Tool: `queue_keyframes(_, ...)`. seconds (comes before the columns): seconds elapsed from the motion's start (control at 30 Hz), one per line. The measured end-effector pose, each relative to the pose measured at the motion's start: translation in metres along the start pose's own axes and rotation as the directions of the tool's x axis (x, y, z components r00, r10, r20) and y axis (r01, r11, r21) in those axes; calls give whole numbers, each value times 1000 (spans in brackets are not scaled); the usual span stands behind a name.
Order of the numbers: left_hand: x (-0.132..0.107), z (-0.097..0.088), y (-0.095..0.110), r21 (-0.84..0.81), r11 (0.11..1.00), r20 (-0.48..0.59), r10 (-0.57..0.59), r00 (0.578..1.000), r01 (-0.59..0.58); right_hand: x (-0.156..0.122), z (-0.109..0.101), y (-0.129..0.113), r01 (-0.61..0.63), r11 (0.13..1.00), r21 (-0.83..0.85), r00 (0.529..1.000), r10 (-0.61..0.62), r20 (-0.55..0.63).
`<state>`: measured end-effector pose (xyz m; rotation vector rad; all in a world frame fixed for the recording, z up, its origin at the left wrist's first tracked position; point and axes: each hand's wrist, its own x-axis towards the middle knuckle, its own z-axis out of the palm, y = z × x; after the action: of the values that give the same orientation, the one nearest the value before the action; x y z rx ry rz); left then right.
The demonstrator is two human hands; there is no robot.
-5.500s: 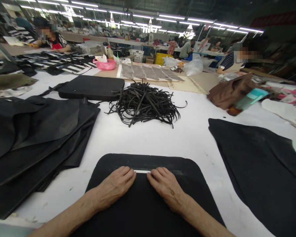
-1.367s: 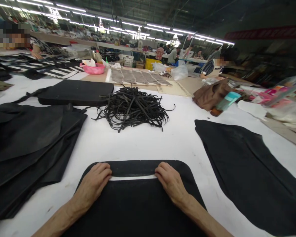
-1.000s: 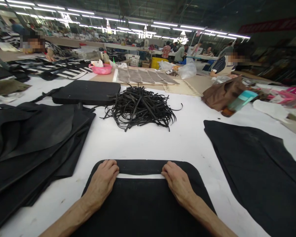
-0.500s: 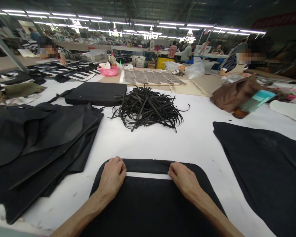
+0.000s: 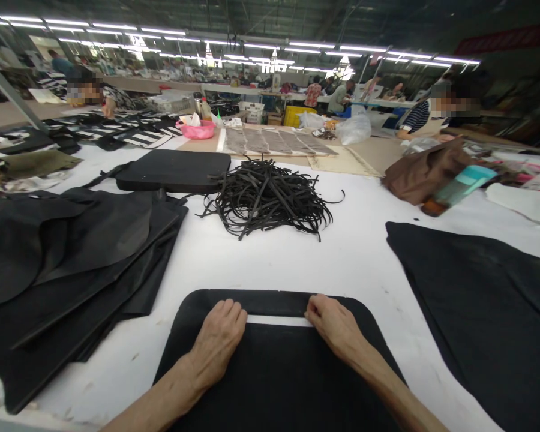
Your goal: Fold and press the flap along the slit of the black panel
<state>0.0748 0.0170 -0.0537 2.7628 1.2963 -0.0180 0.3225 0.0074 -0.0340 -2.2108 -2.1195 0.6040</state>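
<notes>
A black sheet panel (image 5: 270,378) with rounded far corners lies in front of me on the white table. Near its far edge runs a narrow white band (image 5: 276,321), either a gap or a strip; I cannot tell which. My left hand (image 5: 222,333) is closed at the band's left end, knuckles up, fingertips hidden beneath. At the right end my right hand (image 5: 330,321) pinches the panel's border, thumb and fingers together. The black border (image 5: 274,302) stretches between both hands.
Black sheets lie stacked at left (image 5: 99,246) and right (image 5: 477,288). Beyond the panel sit a heap of black strips (image 5: 270,198) and a pile of rounded black panels (image 5: 175,168). A teal-lidded bottle (image 5: 459,189) leans by a brown bag (image 5: 420,171). Co-workers sit further back.
My left hand has slid right and slightly nearer me along the white band, covering more of its left end. The right hand has stayed nearly in place.
</notes>
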Motion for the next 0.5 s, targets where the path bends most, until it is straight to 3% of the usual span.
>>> queue_keyframes(0.1,-6,1,0,137,985,30,103,994,-106,-1,-3,-3,0,1000,-24,1000,1,8)
queue_keyframes(0.3,-10,-5,2,275,939,48,199,979,-204,-1,-5,-7,-22,999,-41,1000,23,20)
queue_keyframes(0.5,-7,-4,4,379,894,35,243,969,-238,1,-13,-11,-40,998,-50,998,43,45)
